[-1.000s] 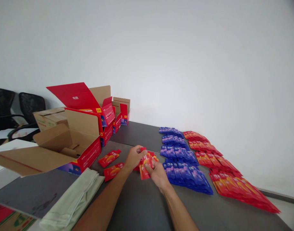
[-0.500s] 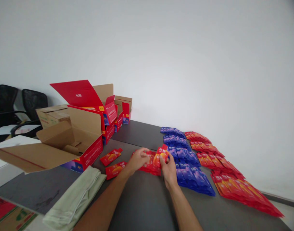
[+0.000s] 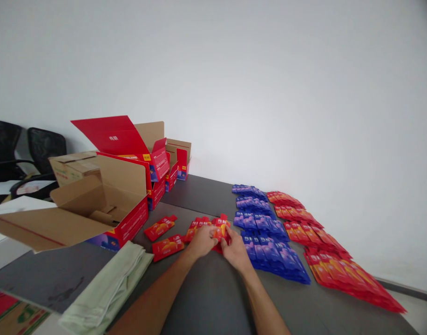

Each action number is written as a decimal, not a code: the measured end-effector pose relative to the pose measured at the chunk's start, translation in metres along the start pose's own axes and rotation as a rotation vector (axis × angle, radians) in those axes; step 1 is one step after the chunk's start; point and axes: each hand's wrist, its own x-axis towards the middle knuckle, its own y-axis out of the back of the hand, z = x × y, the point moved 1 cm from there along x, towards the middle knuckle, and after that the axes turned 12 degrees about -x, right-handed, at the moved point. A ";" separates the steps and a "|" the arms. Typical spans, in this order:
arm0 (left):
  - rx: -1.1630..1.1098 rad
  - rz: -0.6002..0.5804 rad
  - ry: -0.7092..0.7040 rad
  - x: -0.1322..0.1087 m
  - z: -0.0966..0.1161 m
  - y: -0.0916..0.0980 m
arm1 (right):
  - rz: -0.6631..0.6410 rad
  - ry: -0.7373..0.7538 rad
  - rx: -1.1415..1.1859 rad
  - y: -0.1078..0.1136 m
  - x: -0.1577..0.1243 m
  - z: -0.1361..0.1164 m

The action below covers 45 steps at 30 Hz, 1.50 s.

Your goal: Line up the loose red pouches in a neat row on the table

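A red pouch [image 3: 221, 225] with an orange fruit picture is held upright just above the table, between my two hands. My left hand [image 3: 202, 242] pinches its lower left edge. On the other side, the thumb and fingers of my right hand [image 3: 235, 250] grip its lower right edge. Beneath and to the left of it lies an overlapping row of red pouches [image 3: 195, 224], partly covered by my left hand. Two loose red pouches lie farther left, one farther back [image 3: 160, 227] and one nearer [image 3: 168, 247].
Rows of blue pouches [image 3: 269, 251] and red-orange pouches [image 3: 339, 270] lie to the right. At left stand an open red carton [image 3: 134, 218] and more cartons [image 3: 160, 160] behind it. A folded pale green cloth [image 3: 106, 284] lies in front on the dark table [image 3: 213, 298].
My right hand has moved left with the red pouch, bringing it over the row. My left hand has come forward to the pouch's edge and now grips it too.
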 end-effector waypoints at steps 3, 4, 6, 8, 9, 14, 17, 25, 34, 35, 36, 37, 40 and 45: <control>0.219 0.014 -0.070 -0.006 0.008 -0.002 | -0.068 0.071 -0.208 -0.001 -0.003 0.000; 0.293 0.009 -0.080 -0.007 0.009 -0.003 | -0.090 0.079 -0.296 -0.001 -0.004 0.000; 0.427 -0.013 -0.077 -0.007 0.010 -0.004 | -0.123 0.089 -0.447 -0.002 -0.007 -0.002; 0.523 -0.032 -0.085 -0.008 0.009 -0.006 | -0.136 0.089 -0.511 -0.003 -0.010 -0.003; 0.555 -0.038 -0.097 -0.008 0.008 -0.006 | -0.135 0.092 -0.526 -0.003 -0.011 -0.003; 0.628 -0.056 -0.137 -0.012 0.007 -0.007 | -0.123 0.110 -0.545 -0.005 -0.013 -0.005; 0.632 -0.053 -0.137 -0.015 0.010 -0.006 | -0.112 0.112 -0.552 -0.007 -0.013 -0.005; 0.671 0.039 -0.129 -0.018 0.019 0.009 | -0.077 0.112 -0.551 -0.007 -0.018 -0.013; 0.858 0.109 0.047 -0.027 0.012 0.059 | -0.036 0.180 -0.537 -0.011 -0.024 -0.024; 0.885 0.120 0.086 -0.030 0.010 0.065 | -0.030 0.190 -0.538 -0.013 -0.025 -0.025; 0.910 0.127 0.123 -0.033 0.007 0.070 | -0.025 0.197 -0.537 -0.014 -0.026 -0.026; 0.929 0.130 0.159 -0.035 0.005 0.074 | -0.018 0.202 -0.534 -0.014 -0.027 -0.027; 0.950 0.116 0.247 -0.042 -0.001 0.082 | -0.009 0.208 -0.520 -0.015 -0.029 -0.029; 0.923 0.116 0.290 -0.047 -0.002 0.083 | -0.002 0.208 -0.517 -0.015 -0.030 -0.030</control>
